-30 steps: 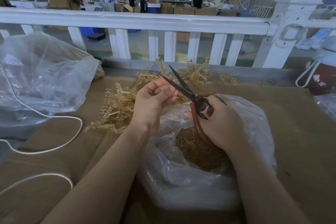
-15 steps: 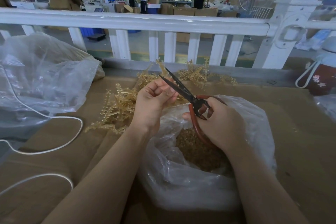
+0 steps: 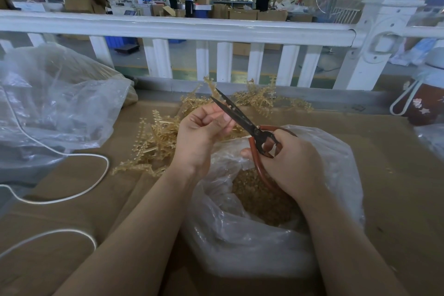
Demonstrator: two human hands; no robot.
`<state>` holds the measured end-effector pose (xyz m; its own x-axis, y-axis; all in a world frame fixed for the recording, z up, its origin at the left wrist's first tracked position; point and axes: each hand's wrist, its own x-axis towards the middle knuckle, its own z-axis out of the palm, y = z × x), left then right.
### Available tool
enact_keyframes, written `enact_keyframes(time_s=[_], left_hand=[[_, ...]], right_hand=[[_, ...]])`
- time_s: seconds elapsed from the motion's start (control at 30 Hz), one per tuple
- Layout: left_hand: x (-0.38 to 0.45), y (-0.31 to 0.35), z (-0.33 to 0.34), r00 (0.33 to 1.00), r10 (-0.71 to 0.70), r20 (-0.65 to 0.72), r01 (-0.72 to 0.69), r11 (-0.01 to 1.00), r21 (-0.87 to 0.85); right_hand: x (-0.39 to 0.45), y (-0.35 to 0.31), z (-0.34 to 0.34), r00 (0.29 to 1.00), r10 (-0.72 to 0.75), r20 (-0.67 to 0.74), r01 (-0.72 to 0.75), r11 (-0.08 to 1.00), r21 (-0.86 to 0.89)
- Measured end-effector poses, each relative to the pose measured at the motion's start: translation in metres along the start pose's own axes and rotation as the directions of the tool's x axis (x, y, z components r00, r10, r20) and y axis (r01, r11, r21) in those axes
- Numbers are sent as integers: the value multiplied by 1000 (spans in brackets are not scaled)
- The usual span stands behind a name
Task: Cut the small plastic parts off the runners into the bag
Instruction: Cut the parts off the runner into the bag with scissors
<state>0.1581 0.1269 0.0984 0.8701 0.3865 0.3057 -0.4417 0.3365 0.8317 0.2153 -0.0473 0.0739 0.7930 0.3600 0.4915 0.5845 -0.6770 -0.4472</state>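
Our left hand pinched a runner right at the scissors blades, our right hand gripped the red handles above the bag near the surface front edge.
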Motion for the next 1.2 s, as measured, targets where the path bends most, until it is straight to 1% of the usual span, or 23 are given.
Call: enact_keyframes(time_s=[0.07,0.23,0.37,0.7,1.07,1.2], left_hand=[[0,0,0,1000,-1,-13,1,1000,-6],[0,-1,-1,1000,11,-17,-10,997,81],[-1,-2,1,1000,12,5,-13,994,110],[-2,-2,3,999,-6,40,2,995,102],[-1,-2,3,1000,-20,15,18,996,85],[0,-3,3,999,-37,-24,39,997,60]], right_hand=[[0,0,0,1000,4,-3,-4,1000,-6],[0,-3,-3,1000,7,-19,-8,999,-42],[0,-3,-3,999,20,-27,-21,999,-48],[-2,-5,-4,999,13,-42,-12,1000,7],[-1,-6,-5,999,4,-32,-2,999,47],[-1,-7,-4,1000,4,-23,-2,998,70]])
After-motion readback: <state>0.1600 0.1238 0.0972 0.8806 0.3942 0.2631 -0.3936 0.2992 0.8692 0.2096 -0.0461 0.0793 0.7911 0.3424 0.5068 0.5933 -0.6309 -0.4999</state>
